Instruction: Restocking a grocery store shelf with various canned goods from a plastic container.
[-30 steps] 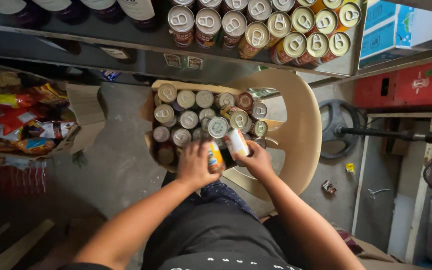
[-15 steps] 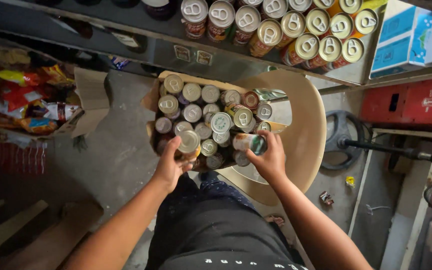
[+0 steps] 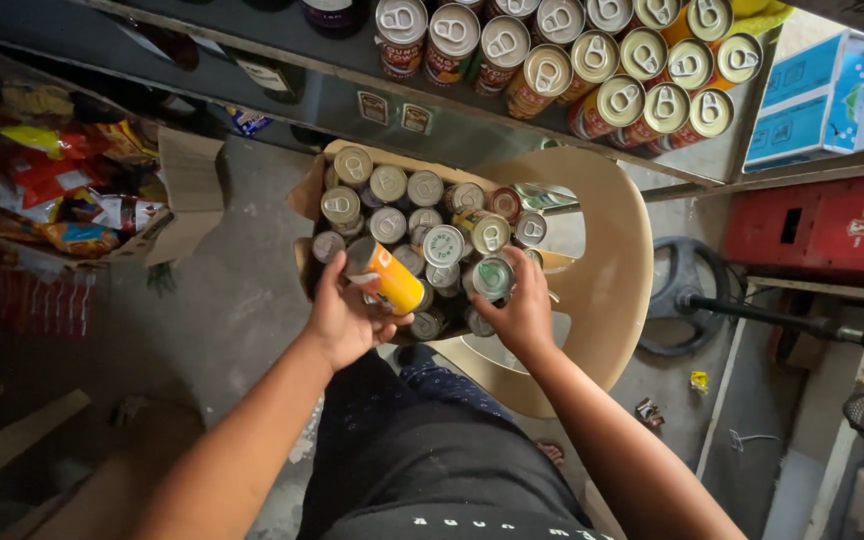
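An open cardboard box (image 3: 309,195) full of several upright drink cans rests on a beige plastic chair (image 3: 612,290). My left hand (image 3: 344,315) grips an orange and yellow can (image 3: 384,277), tilted on its side above the box's near left corner. My right hand (image 3: 524,312) holds a green-topped can (image 3: 492,279) upright at the box's near right side. Above the box a dark metal shelf (image 3: 352,95) carries a row of several cans (image 3: 602,60) with pull-tab tops.
A cardboard carton of colourful snack packets (image 3: 62,200) sits at the left. A red plastic crate (image 3: 832,225) and blue boxes (image 3: 812,95) are at the right. A black fan base and pole (image 3: 692,295) stand on the concrete floor beside the chair.
Both hands have drawn back toward me from the box, each with a can. The left can has tipped onto its side. My view has shifted slightly.
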